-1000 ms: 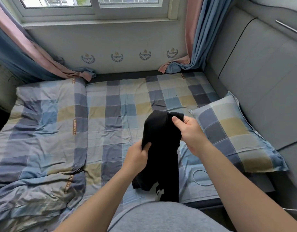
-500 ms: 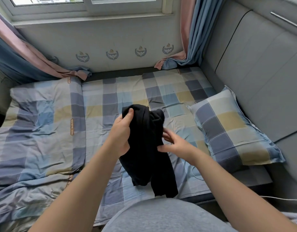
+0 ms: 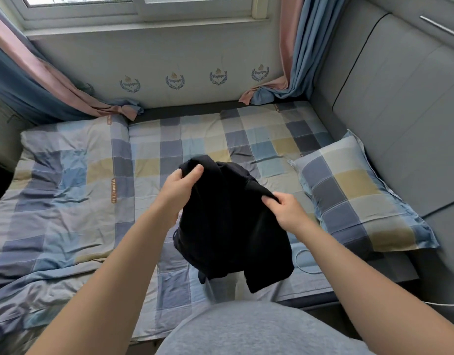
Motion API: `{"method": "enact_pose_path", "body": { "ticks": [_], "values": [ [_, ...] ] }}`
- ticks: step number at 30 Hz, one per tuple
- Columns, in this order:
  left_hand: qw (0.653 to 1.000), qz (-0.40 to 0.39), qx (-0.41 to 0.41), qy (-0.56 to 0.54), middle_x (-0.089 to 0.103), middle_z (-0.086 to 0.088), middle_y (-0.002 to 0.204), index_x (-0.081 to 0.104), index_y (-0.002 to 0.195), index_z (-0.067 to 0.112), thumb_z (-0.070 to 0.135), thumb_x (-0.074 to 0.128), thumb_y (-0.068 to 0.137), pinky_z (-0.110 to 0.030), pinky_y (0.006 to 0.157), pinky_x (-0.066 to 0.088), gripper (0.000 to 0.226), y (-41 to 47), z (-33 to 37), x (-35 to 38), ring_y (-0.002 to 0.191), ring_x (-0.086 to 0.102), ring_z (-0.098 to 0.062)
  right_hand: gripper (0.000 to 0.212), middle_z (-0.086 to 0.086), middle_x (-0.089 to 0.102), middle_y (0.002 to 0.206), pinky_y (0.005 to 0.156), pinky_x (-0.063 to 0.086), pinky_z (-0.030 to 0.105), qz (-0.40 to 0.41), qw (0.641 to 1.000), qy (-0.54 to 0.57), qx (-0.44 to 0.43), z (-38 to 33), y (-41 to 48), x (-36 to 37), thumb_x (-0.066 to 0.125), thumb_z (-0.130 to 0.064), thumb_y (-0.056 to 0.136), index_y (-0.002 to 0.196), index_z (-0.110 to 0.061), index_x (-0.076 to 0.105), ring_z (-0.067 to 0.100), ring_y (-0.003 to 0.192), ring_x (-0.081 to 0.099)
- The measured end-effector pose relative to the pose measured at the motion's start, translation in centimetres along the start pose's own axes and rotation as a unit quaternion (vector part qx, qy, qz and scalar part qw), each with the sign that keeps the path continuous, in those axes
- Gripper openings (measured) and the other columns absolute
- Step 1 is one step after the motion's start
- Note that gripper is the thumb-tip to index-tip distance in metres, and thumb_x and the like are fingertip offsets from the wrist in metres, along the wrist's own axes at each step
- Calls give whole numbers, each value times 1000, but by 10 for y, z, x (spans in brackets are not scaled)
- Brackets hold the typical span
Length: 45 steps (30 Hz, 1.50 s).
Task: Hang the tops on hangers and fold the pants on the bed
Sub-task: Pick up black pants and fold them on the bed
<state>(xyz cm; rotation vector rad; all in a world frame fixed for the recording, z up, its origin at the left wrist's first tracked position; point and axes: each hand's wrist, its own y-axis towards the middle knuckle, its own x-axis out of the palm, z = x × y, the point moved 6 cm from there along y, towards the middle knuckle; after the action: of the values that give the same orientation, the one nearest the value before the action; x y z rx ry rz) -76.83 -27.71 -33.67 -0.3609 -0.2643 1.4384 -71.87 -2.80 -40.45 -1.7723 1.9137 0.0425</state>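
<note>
- 2 hands in frame, both grasping the same item.
- Left hand (image 3: 181, 184), centre frame: thumb and fingers pinch the top edge of the black garment (image 3: 228, 226).
- Right hand (image 3: 287, 211), lower and further right: fingers curled round another fold of that edge.
- 1 black garment, bunched, held up between the hands. The bulk hangs below them toward lower centre. Top or pants: cannot tell. Whether its lower ends touch the sheet: cannot tell.
- 1 bed (image 3: 169, 139) under the hands, checked sheet in blue, grey and yellow, fills mid frame.
- 1 checked pillow (image 3: 354, 196), right of the right hand, against a grey padded panel (image 3: 400, 98).
- 1 rumpled checked duvet (image 3: 62, 190), left side of frame.
- 1 white cable (image 3: 305, 267) looped on the sheet, between garment and pillow.
- 2 pink-and-blue curtains, upper left (image 3: 28, 80) and upper right (image 3: 295, 47), ends resting at the bed's far edge.
- 1 window (image 3: 144, 8) top centre, with 4 blue crests (image 3: 174, 80) on the wall below it.
</note>
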Motion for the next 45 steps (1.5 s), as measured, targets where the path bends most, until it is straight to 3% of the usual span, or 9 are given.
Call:
{"method": "enact_pose_path", "body": {
  "ticks": [3, 11, 15, 19, 24, 31, 36, 39, 45],
  "values": [
    [994, -41, -12, 98, 63, 9, 120, 53, 136, 17, 38, 62, 97, -14, 67, 46, 45, -7, -9, 13, 98, 63, -3, 33, 12, 66, 83, 76, 49, 33, 28, 998, 59, 3, -17, 1, -8, 58, -28, 100, 94, 4, 67, 19, 81, 62],
    [957, -199, -42, 209, 64, 6, 123, 54, 133, 23, 45, 83, 76, -30, 97, 52, 68, -24, -64, 70, 110, 64, -8, 17, 12, 68, 93, 65, 57, 35, 44, 952, 293, 73, -52, -5, -4, 58, -21, 100, 94, -8, 65, 24, 89, 67],
    [960, -97, 55, 256, 70, 4, 107, 62, 114, 22, 37, 71, 87, -42, 93, 53, 33, -14, -65, 76, 103, 66, -16, 13, 12, 68, 92, 60, 60, 31, 28, 915, 396, 73, -73, -15, -6, 54, -15, 102, 98, -8, 64, 23, 82, 67],
    [976, -32, 108, 187, 72, -5, 100, 68, 105, 15, 20, 50, 103, -47, 92, 50, 18, -7, -45, 65, 98, 66, -24, 22, 19, 69, 111, 83, 59, 39, -33, 906, 420, 46, -76, -23, -14, 46, -16, 104, 114, -4, 63, 32, 100, 68],
    [994, 22, 98, 51, 72, 1, 96, 67, 95, 27, 21, 48, 105, -34, 84, 54, 23, -6, -20, 56, 93, 68, -17, 28, -2, 67, 128, 108, 45, 46, -56, 964, 262, -3, -65, -35, -20, 55, -24, 101, 129, -22, 58, 18, 120, 63],
    [995, 74, 37, -61, 71, -6, 107, 66, 96, 25, 30, 47, 105, -43, 95, 55, 21, -2, 5, 41, 104, 67, -22, 84, -16, 50, 131, 86, 49, 14, -187, 982, 37, 10, -36, -53, 41, 84, -36, 78, 145, -34, 34, 0, 112, 54],
    [995, 71, 54, -40, 69, -3, 109, 65, 98, 26, 33, 44, 106, -42, 97, 53, 24, -1, 19, 24, 106, 65, -20, 8, -3, 70, 84, 86, 54, 46, -62, 995, -70, -18, -6, -28, 50, 65, -36, 81, 85, -29, 65, 22, 88, 67],
    [992, 100, 57, 49, 68, -3, 106, 64, 101, 23, 35, 42, 106, -45, 98, 52, 26, 1, 13, 7, 103, 63, -21, 20, -4, 63, 70, 72, 49, 36, -2, 991, -133, -28, -17, -14, 23, 62, -14, 86, 68, -25, 60, 28, 80, 61],
    [963, 64, -59, 255, 69, -9, 107, 66, 110, 8, 60, 38, 99, -42, 92, 51, 60, 4, -21, 2, 96, 64, -26, 47, -1, 73, 95, 76, 55, 40, 120, 956, -243, -116, -78, 13, -17, 50, 1, 73, 102, -29, 71, 28, 90, 64]
  ]
}}
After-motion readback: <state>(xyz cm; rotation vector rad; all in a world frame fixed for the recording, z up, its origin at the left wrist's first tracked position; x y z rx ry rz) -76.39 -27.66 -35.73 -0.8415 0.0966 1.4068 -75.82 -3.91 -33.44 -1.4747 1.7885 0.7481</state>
